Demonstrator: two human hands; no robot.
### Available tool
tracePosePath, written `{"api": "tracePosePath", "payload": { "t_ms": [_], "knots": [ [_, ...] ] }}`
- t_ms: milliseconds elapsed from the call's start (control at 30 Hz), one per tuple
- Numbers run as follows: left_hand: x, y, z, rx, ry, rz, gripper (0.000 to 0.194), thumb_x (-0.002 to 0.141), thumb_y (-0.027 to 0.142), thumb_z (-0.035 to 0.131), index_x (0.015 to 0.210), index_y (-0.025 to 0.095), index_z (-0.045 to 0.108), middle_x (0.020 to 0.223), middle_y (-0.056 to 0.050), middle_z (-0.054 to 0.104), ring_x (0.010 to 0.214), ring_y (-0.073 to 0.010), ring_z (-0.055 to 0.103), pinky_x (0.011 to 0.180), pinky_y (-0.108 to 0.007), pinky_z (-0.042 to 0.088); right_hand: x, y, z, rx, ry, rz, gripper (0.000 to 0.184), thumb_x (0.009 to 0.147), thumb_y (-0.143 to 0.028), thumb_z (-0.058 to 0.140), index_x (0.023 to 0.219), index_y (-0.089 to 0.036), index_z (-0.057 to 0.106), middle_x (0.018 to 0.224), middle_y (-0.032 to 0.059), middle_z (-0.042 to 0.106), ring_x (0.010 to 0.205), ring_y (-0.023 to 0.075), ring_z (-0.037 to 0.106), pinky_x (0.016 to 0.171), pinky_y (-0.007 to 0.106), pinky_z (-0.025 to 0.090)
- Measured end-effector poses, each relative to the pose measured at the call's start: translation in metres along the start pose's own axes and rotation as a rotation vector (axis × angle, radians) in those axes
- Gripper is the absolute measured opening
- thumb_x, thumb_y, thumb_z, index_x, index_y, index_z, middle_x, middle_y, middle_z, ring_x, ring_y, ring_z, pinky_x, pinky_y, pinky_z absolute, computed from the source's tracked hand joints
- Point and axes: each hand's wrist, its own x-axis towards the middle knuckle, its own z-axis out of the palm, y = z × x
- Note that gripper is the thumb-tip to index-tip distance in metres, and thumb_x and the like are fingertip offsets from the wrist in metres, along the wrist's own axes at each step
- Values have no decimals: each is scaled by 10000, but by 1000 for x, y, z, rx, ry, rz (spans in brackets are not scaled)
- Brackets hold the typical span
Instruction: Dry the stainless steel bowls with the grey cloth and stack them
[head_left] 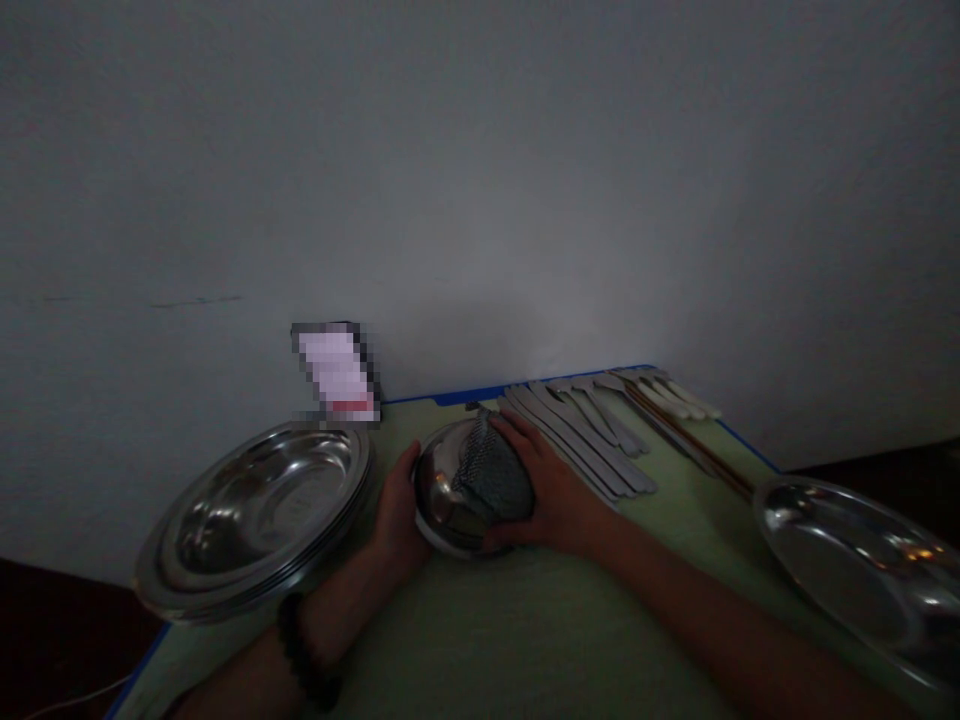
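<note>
We can read no text, label, brand, number or sign anywhere in the frame. Left of centre, we see only blurred blocks on the dark-edged, rectangular, pinkish-white screen (336, 368).

The shiny oval steel dish (840, 570) on my right runs out of the picture's edge (its far end is simply lost to me). A pixel mosaic covers the upright dark-edged device with a pale screen (336, 368), so I cannot read it. My right hand (555, 495) and the grey mesh cloth (495, 475) hide part of the round polished steel bowl (448, 490) between my hands. The green bench (525, 640) with blue edging is cut off at the bottom, as are both my forearms.
</note>
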Motion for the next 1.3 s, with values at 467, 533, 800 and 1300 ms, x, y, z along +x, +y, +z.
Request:
{"api": "tracePosePath", "payload": {
  "t_ms": [467,533,800,1300],
  "knots": [
    [-6,1,3,-4,-34,-3,428,937,309,375,1152,47,636,900,-131,764,926,-262,705,920,-395,504,-4,-1,-9,67,-54,-67,628,938,-535,351,1482,-267,186,1571,111,101,1445,281,159,1151,524,225],
    [-4,1,1,-5,-52,-9,427,939,316,369,1136,60,648,900,-126,765,923,-263,705,915,-402,507,-3,-2,-8,27,-55,-47,681,908,-548,431,1479,-273,183,1570,117,96,1438,293,177,1142,529,249],
    [0,0,0,-18,-28,21,407,932,321,392,1059,58,676,847,-130,760,899,-266,706,889,-396,521,-2,0,4,-172,3,-149,855,775,-608,608,1451,-291,193,1524,159,173,1410,349,223,1095,597,303],
    [-3,1,0,-35,-36,15,381,936,315,392,886,105,706,660,-64,733,700,-212,711,727,-317,562,-3,-16,3,-344,21,-345,556,896,-423,517,1411,-277,367,1516,96,261,1412,286,179,1131,553,239]
  ]
}}
